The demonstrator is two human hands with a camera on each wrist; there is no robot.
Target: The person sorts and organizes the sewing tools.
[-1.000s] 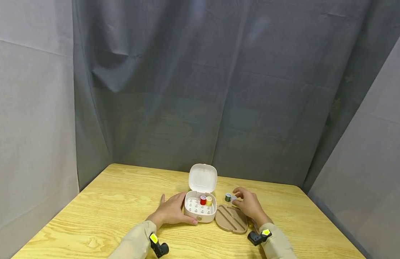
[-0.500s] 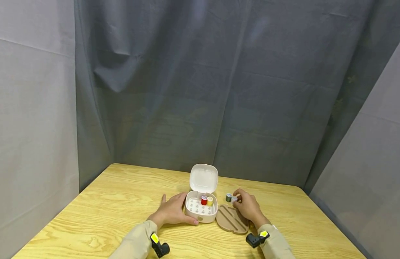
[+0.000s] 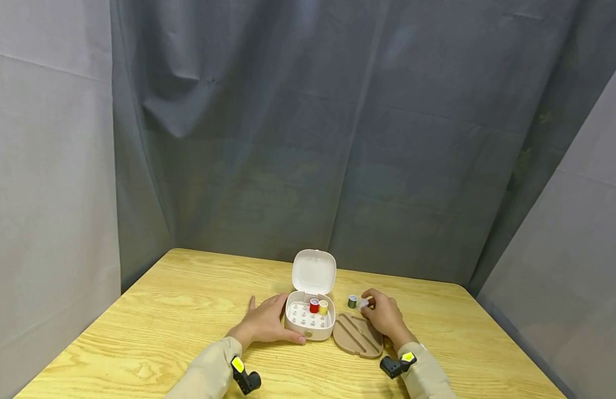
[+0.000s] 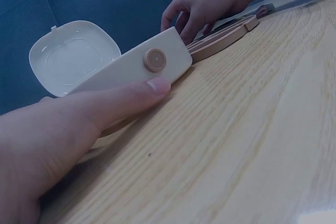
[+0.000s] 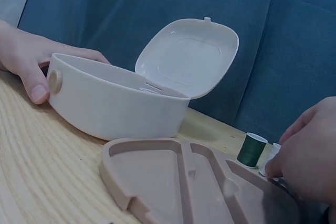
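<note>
wooden bench (image 3: 163, 327) with an open white case (image 3: 309, 321), lid upright at 12 o'clock. tan divider tray (image 3: 357, 335) lies out of the case at its 3 o'clock. left hand (image 3: 265, 324) at 9 o'clock, its grip wrapped round the case, thumb on the front wall. right hand (image 3: 382, 314) pinches a white spool (image 3: 364, 303) beside a green spool (image 3: 352, 301). red spool (image 3: 314, 306) and yellow spool (image 3: 323, 307) already seated; two spools and the tray appear left.
</note>
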